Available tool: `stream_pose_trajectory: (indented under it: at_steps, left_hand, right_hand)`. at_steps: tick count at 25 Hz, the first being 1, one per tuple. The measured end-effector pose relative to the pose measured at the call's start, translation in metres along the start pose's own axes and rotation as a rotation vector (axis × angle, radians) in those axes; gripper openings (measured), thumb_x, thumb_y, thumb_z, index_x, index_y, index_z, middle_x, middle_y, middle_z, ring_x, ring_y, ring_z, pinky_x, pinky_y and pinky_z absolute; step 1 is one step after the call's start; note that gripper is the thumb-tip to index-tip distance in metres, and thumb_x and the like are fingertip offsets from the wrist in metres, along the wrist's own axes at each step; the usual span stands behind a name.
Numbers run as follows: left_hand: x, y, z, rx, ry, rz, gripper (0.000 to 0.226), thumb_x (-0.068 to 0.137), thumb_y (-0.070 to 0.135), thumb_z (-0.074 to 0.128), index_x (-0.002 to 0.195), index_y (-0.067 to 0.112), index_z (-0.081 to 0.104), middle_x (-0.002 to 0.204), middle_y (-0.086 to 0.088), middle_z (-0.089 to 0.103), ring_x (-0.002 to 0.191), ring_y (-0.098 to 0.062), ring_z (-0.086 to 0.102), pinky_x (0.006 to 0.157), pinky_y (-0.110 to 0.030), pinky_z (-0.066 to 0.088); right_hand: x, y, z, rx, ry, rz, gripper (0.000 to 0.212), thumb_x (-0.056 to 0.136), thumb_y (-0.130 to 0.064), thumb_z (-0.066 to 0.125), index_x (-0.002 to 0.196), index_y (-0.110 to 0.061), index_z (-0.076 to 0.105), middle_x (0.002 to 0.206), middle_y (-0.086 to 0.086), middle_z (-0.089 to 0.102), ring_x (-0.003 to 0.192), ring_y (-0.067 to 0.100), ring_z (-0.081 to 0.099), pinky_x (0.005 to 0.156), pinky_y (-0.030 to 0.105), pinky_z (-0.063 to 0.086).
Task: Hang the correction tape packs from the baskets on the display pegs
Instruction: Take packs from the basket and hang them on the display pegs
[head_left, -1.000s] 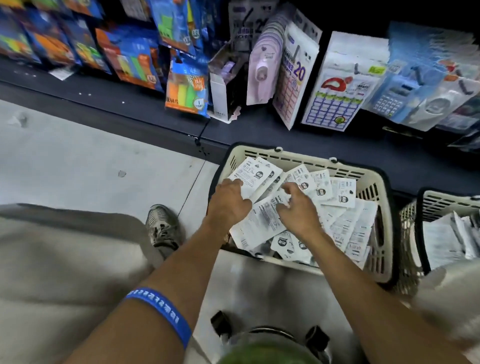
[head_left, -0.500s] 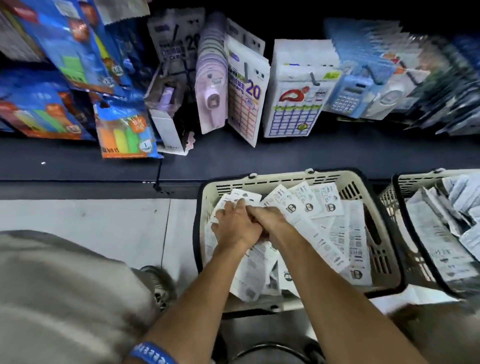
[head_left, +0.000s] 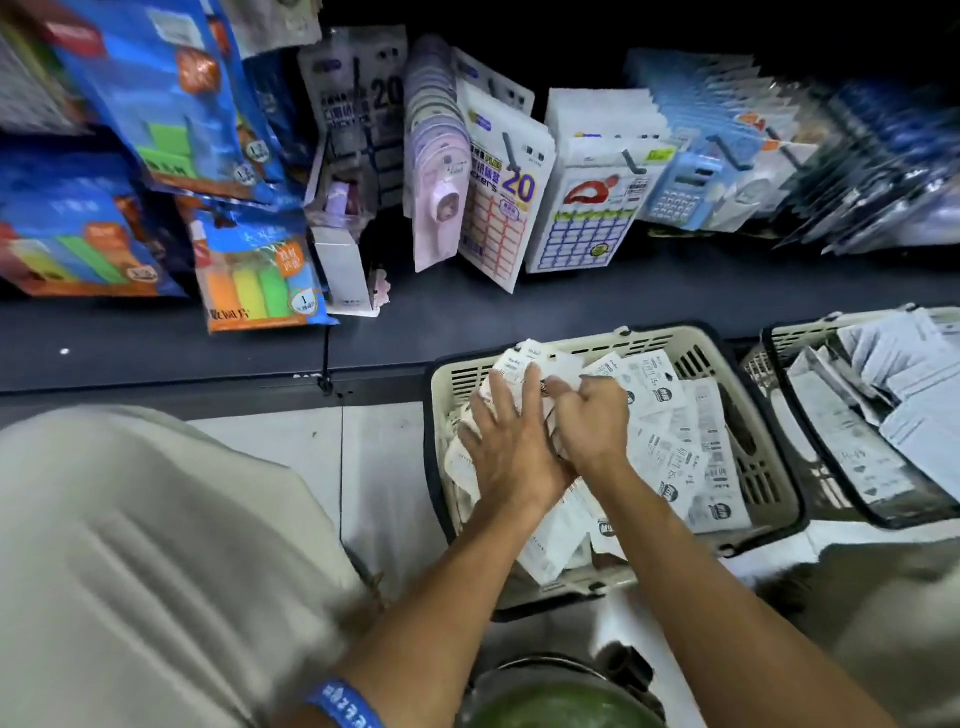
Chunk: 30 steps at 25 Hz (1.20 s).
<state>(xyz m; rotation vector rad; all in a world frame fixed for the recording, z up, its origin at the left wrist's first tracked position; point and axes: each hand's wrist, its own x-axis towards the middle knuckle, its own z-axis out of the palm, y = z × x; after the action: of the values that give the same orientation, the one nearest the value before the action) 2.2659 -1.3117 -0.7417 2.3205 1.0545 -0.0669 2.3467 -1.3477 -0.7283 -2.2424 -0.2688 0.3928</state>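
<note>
Correction tape packs (head_left: 675, 457) heaped across two baskets (head_left: 571, 343)

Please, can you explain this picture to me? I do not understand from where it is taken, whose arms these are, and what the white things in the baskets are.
There is no machine here. A camera worn on a person's head looks down at their own two bare arms. The left hand and the right hand are pressed together around a bunch of white printed correction tape packs, inside a cream plastic basket with a black rim on the floor. A second cream basket at the right holds more packs. Behind them, a dark shelf shows stationery hanging on pegs.
</note>
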Motion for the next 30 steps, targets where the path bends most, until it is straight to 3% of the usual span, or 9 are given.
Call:
stream_pose_trajectory:
  at_steps: [3, 6, 9, 12, 14, 16, 21, 26, 30]
  left_hand:
    - [-0.012, 0.024, -0.022, 0.015, 0.183, 0.099, 0.109, 0.086, 0.040, 0.072, 0.160, 0.032, -0.008, 0.169, -0.016, 0.002, 0.153, -0.045, 0.007, 0.123, -0.058, 0.013]
    - [-0.010, 0.031, -0.067, -0.159, 0.389, 0.140, 0.110, 0.078, 0.037, 0.078, 0.158, 0.035, 0.003, 0.162, -0.012, 0.030, 0.139, -0.040, 0.041, 0.109, -0.048, 0.039]
    - [-0.005, 0.022, -0.116, -0.862, 0.338, 0.105, 0.101, 0.067, 0.019, 0.087, 0.150, 0.035, 0.030, 0.132, -0.002, 0.065, 0.102, -0.022, 0.067, 0.084, -0.037, 0.055]
    - [-0.011, 0.015, -0.150, -1.434, 0.255, 0.100, 0.089, 0.057, 0.005, 0.092, 0.135, 0.024, 0.052, 0.118, -0.002, 0.075, 0.107, -0.025, 0.072, 0.086, -0.044, 0.060]
    - [-0.021, 0.019, -0.176, -1.483, 0.224, 0.164, 0.083, 0.045, 0.017, 0.092, 0.120, 0.028, 0.058, 0.106, 0.002, 0.078, 0.099, -0.022, 0.075, 0.075, -0.036, 0.061]
    - [-0.031, 0.025, -0.205, -1.444, 0.166, 0.239, 0.083, 0.040, 0.024, 0.092, 0.116, 0.027, 0.060, 0.102, 0.002, 0.079, 0.092, -0.020, 0.077, 0.070, -0.032, 0.061]
    - [-0.046, 0.028, -0.290, -1.248, 0.085, 0.304, 0.094, 0.043, 0.033, 0.101, 0.127, 0.026, 0.060, 0.113, -0.003, 0.078, 0.103, -0.026, 0.075, 0.085, -0.043, 0.061]
    - [-0.041, -0.002, -0.332, -1.367, 0.100, 0.284, 0.113, 0.025, 0.037, 0.105, 0.127, 0.018, 0.060, 0.113, -0.011, 0.077, 0.096, -0.029, 0.076, 0.070, -0.036, 0.062]
    - [-0.023, -0.015, -0.355, -1.410, 0.277, 0.309, 0.083, 0.049, 0.017, 0.099, 0.125, 0.018, 0.064, 0.117, -0.012, 0.076, 0.098, -0.031, 0.076, 0.072, -0.040, 0.063]
  right_hand:
    - [0.001, -0.043, -0.038, 0.046, 0.106, -0.080, 0.055, 0.083, -0.021, 0.067, 0.045, -0.017, 0.026, 0.039, -0.008, 0.023, 0.047, 0.020, 0.025, 0.052, 0.033, 0.029]
    - [-0.011, -0.099, -0.067, 0.048, 0.132, -0.272, 0.053, 0.082, -0.026, 0.064, 0.043, -0.010, 0.031, 0.041, 0.001, 0.027, 0.045, 0.027, 0.028, 0.051, 0.034, 0.031]
    - [-0.034, -0.152, -0.082, 0.089, -0.085, -0.414, 0.046, 0.091, -0.041, 0.059, 0.055, -0.013, 0.067, 0.054, -0.002, 0.066, 0.058, 0.023, 0.061, 0.063, 0.032, 0.049]
    - [-0.050, -0.165, -0.105, 0.149, -0.147, -0.597, 0.022, 0.095, -0.042, 0.063, 0.094, -0.024, 0.076, 0.097, -0.009, 0.075, 0.094, 0.007, 0.066, 0.082, 0.025, 0.050]
    - [-0.049, -0.158, -0.128, 0.101, -0.151, -0.647, 0.040, 0.090, -0.049, 0.070, 0.126, -0.033, 0.062, 0.123, -0.019, 0.062, 0.116, 0.003, 0.057, 0.093, 0.026, 0.046]
    - [-0.051, -0.152, -0.139, 0.271, -0.434, -0.530, 0.063, 0.079, -0.052, 0.077, 0.134, -0.035, 0.054, 0.125, -0.021, 0.064, 0.114, -0.001, 0.062, 0.084, 0.017, 0.052]
    - [-0.052, -0.181, -0.137, 0.717, -0.575, -0.471, 0.054, 0.073, -0.034, 0.085, 0.119, -0.016, 0.063, 0.103, 0.005, 0.079, 0.094, 0.019, 0.076, 0.070, 0.020, 0.057]
    - [-0.052, -0.231, -0.113, 0.841, -0.633, -0.489, 0.050, 0.077, -0.031, 0.085, 0.116, -0.012, 0.060, 0.096, 0.009, 0.079, 0.079, 0.025, 0.076, 0.055, 0.029, 0.057]
    - [-0.031, -0.260, -0.099, 0.938, -0.562, -0.450, 0.043, 0.078, -0.028, 0.078, 0.110, -0.007, 0.059, 0.083, 0.011, 0.076, 0.054, 0.024, 0.066, 0.038, 0.032, 0.050]
